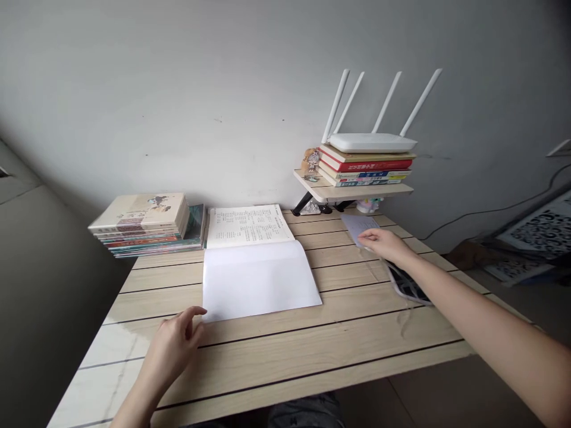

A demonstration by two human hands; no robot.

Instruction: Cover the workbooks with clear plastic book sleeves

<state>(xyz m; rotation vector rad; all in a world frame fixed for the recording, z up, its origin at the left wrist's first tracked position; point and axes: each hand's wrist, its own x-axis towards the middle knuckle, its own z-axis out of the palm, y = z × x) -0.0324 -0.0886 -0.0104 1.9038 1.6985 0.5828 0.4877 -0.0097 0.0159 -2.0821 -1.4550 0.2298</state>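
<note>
On the pale wooden slatted bench (312, 351), the left hand (176, 345) lies loosely curled and holds nothing, its thumb touching the near-left corner of the open white paper booklet (261, 279). Its blank sheet looks thin, light and limp, best lifted at a corner. Farther right, the right hand (383, 242) rests with flat fingers on a small pale paper slip (357, 227), likely to slide and best pinched at an edge. No containers show. Beyond, a small wooden shelf (352, 191) carries stacked books (366, 166) under a white four-antenna router (370, 142).
</note>
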